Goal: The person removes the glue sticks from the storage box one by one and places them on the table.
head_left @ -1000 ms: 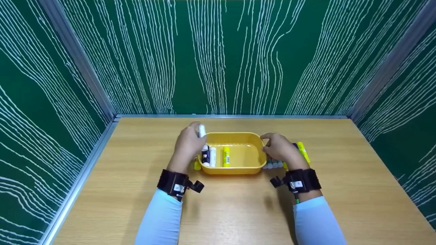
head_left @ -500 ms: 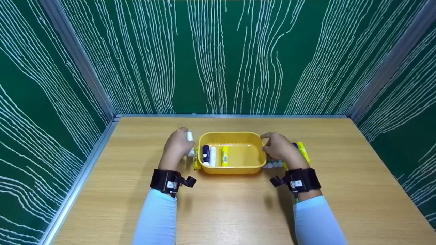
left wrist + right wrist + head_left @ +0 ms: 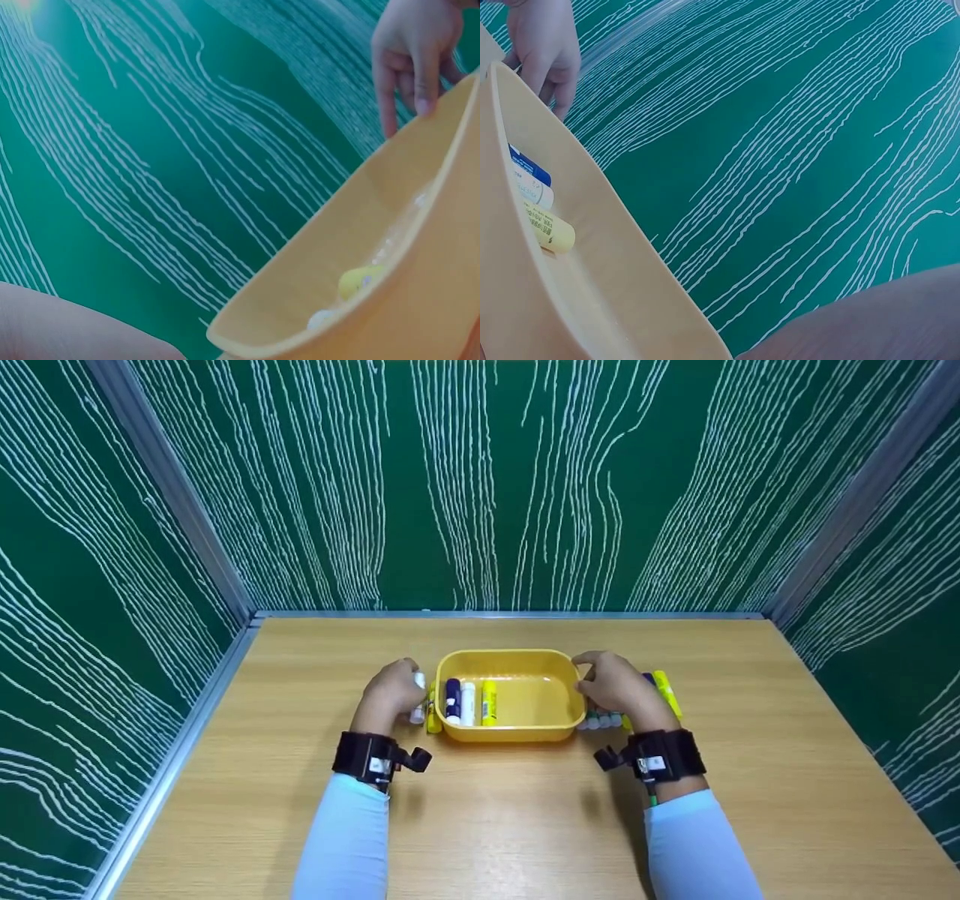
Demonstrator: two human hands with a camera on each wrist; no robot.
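My left hand (image 3: pixel 390 690) holds a white glue stick (image 3: pixel 418 697) upright just left of the yellow plastic basket (image 3: pixel 510 734), low at the table. A yellow glue stick (image 3: pixel 433 712) stands between that stick and the basket wall. My right hand (image 3: pixel 611 679) grips the basket's right rim with thumb and fingertips. Inside lie a dark purple glue stick (image 3: pixel 453 702), a white one (image 3: pixel 468 705) and a yellow one (image 3: pixel 489 703), all toward the left end. In the right wrist view, the inner yellow stick (image 3: pixel 551 229) shows printed lettering.
Right of the basket, partly behind my right hand, lie several grey-capped sticks (image 3: pixel 604 721) in a row. Beyond the hand is a bright yellow glue stick (image 3: pixel 666 694). Green walls with white lines stand around the wooden table (image 3: pixel 510 825).
My left hand has moved left and down from over the basket's left rim, bringing the white glue stick beside the outer yellow one. The inner yellow stick has shifted slightly left. My right hand stays put.
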